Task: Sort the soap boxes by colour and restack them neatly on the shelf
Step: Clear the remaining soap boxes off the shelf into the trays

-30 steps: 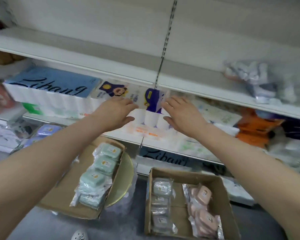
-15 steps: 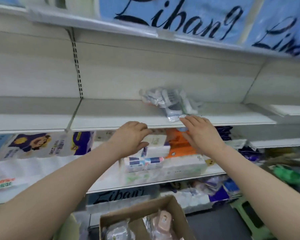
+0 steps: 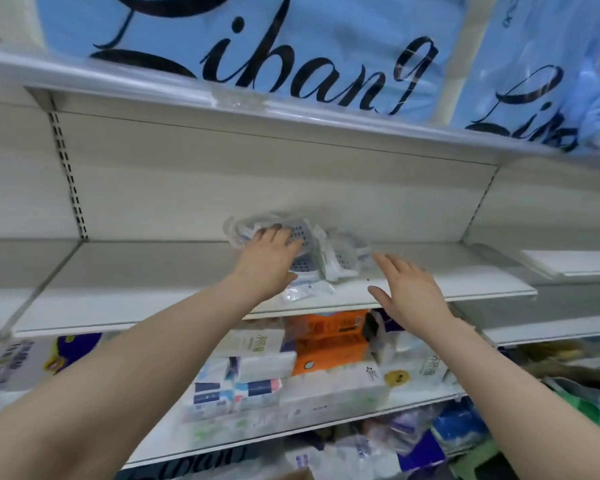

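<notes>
A white metal shelving unit (image 3: pixel 222 188) fills the view. On its top shelf stand big blue packs (image 3: pixel 291 46) with black script lettering. The middle shelf (image 3: pixel 136 278) is a wide white board, and the soap boxes (image 3: pixel 326 258) lie on it as a loose heap near its back wall, about midway along. They are pale, with grey-blue slotted faces, each in clear crinkled plastic. One wrapped piece has slid toward the front edge.

The shelf below holds white tissue packs (image 3: pixel 326 389) and an orange pack (image 3: pixel 329 341) set just behind them.

Both bare forearms reach up from the bottom corners. The left grip (image 3: pixel 267 261) rests on the left part of the heap, fingers close together and nearly straight, laid over the top of a wrapped box. The right grip (image 3: pixel 409 292) is spread, palm down, fingers apart. It hangs over bare shelf just to the right of the heap, with its fingertips near the nearest wrapper but not touching it.
</notes>
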A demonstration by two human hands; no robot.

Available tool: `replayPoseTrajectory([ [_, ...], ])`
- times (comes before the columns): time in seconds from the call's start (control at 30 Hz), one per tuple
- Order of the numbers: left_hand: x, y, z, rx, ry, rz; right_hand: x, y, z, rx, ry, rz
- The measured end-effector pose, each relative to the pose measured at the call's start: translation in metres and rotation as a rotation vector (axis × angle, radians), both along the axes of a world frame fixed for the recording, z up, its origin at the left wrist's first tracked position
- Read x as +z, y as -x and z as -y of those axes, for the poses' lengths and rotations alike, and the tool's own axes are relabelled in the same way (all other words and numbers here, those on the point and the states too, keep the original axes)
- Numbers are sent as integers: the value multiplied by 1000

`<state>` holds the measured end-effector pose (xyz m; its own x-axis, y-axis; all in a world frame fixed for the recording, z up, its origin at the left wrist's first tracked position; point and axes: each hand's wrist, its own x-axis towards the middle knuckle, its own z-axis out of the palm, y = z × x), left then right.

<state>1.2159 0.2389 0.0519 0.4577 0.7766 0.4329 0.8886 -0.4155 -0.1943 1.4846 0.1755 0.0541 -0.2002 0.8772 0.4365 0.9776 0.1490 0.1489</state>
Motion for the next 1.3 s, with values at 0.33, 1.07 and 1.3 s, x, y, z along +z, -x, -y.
replayPoseTrajectory([
  [0.33, -20, -48, -99, 373, 161, -17, -33, 15, -118, 186, 226, -31],
  [1.07, -15, 38, -58, 422, -6, 540, -4, -14, -162, -141, 215, -1313],
  [1.3, -56, 78, -13, 662, 166, 507, -45, -22, -158, -345, 328, -985],
])
